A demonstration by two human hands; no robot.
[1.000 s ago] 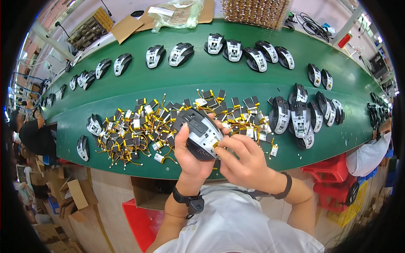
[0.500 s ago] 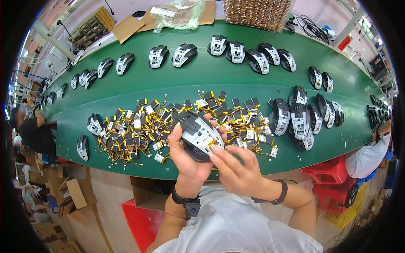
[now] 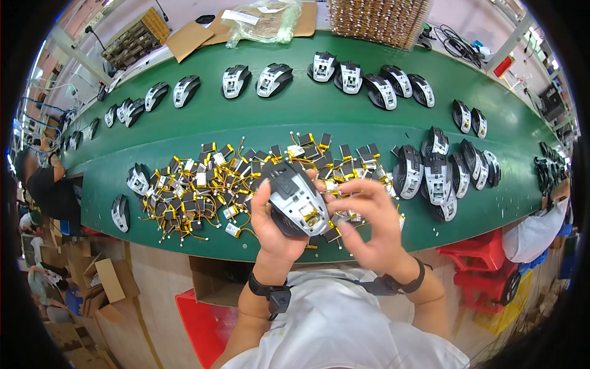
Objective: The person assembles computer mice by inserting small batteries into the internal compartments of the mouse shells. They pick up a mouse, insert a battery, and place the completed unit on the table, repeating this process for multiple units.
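Left hand [image 3: 276, 243]: fingers wrapped around a black-and-white plastic mouse shell [image 3: 297, 198], above the green surface [image 3: 100, 184]. Right hand [image 3: 379, 237]: fingers loosely spread, just right of the shell; whether they touch it, cannot tell. Left of the left fingers, flat dark batteries with yellow ends [image 3: 188, 205] lie heaped.

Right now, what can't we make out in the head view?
- Underside of the held mouse: hidden in the head view by the left hand and the mouse's own body.
- Whether the right hand touches the mouse: head view, blurred at its fingertips.
- Lower layers of the battery pile: head view, covered by those on top.
- Count of far-right mice: head view, too small, overlapping.
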